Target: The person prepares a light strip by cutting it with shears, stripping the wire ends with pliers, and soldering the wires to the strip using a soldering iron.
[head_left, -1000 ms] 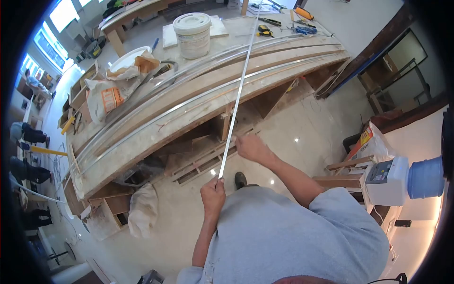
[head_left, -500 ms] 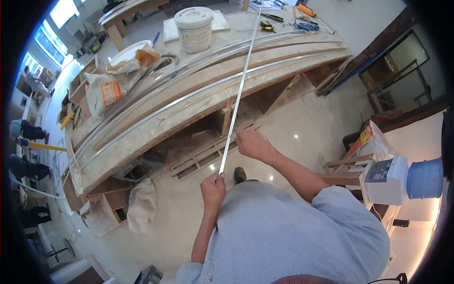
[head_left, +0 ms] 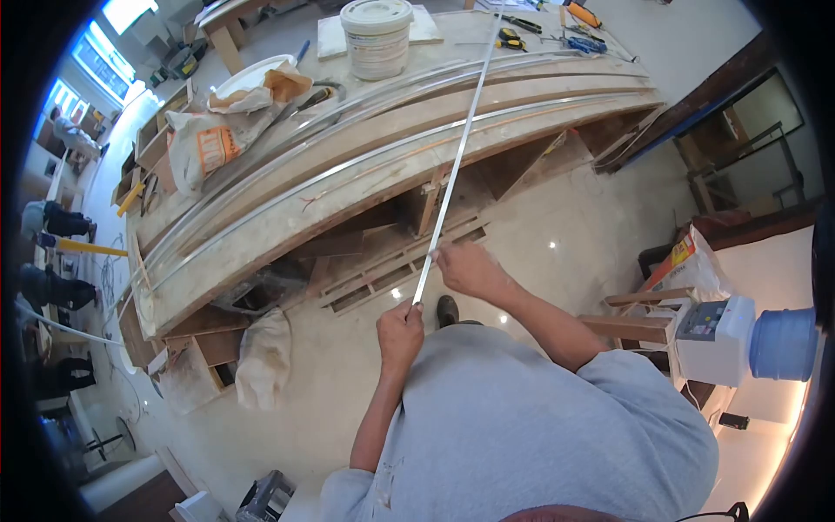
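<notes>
A long thin metal strip [head_left: 459, 148] runs from my hands up across the curved wooden bench [head_left: 287, 213] toward the tools at the far end. My left hand [head_left: 401, 333] is closed on the strip's near end, close to my chest. My right hand [head_left: 467, 269] pinches the strip a little further along, fingers at its edge. The strip hangs in the air above the bench and the floor.
On the bench stand a white bucket [head_left: 377, 36], a torn paper sack [head_left: 209, 143] and hand tools [head_left: 513, 36]. A water dispenser [head_left: 739, 339] and a printed bag [head_left: 691, 261] stand at the right. People stand at the far left [head_left: 52, 222]. Pale tiled floor lies between.
The view has shifted slightly, so the bench sits further right and higher. Both hands have drawn a little closer together on the strip; their grip is unchanged.
</notes>
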Tool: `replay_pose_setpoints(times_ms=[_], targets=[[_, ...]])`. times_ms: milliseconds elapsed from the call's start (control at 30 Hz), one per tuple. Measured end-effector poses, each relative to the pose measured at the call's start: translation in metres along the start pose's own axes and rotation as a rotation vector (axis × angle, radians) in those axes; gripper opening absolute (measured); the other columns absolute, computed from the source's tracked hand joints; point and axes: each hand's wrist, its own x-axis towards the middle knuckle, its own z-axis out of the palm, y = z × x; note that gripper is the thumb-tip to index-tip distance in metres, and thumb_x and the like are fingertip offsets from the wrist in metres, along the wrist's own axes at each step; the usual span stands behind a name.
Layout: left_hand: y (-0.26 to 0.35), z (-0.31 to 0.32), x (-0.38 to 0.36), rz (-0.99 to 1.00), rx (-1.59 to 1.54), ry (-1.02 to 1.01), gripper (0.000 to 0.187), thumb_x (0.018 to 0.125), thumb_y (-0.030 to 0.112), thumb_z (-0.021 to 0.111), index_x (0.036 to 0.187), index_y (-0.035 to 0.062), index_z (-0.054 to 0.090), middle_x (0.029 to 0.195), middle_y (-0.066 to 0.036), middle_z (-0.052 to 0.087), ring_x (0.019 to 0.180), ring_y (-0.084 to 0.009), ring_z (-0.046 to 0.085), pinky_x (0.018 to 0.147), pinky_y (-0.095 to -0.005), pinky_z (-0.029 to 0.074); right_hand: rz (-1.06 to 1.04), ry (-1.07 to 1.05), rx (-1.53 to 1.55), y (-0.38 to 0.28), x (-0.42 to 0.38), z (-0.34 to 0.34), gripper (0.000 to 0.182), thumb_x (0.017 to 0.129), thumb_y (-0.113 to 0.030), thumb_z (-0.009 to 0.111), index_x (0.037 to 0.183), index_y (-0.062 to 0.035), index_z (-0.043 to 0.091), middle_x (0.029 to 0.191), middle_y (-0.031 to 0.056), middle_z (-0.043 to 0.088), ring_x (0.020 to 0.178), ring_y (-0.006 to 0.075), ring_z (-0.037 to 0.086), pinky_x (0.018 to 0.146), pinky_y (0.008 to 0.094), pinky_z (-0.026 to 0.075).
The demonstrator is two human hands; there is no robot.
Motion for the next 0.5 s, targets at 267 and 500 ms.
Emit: replay_pose_setpoints(times_ms=[267,500], targets=[[0.002,-0.002,0.0,0.009,0.057,0.009,0.019,0.094,0.018,0.062,0.089,0.0014,0.069,0.064,-0.018,0.062,0.059,-0.0325,0.063,0.061,-0.0432,0.047,0.055,-0.085,-0.044,-0.011,-0.006,-0.003,0.033,0.101,-0.026,0.051,0.088,-0.0017,0.07,0.073,0.0262,0.067,0.072,0.0471,0.068,0.069,0.0561,0.056],[0.004,-0.003,0.002,-0.084,-0.013,-0.019,0.019,0.093,0.018,0.063,0.09,0.0019,0.072,0.064,-0.016,0.064,0.06,-0.0312,0.065,0.063,-0.0421,0.049,0.033,-0.113,-0.057,-0.003,0.001,0.011,0.034,0.101,-0.026,0.052,0.09,0.0,0.07,0.076,0.0269,0.068,0.075,0.0494,0.068,0.071,0.0574,0.055]])
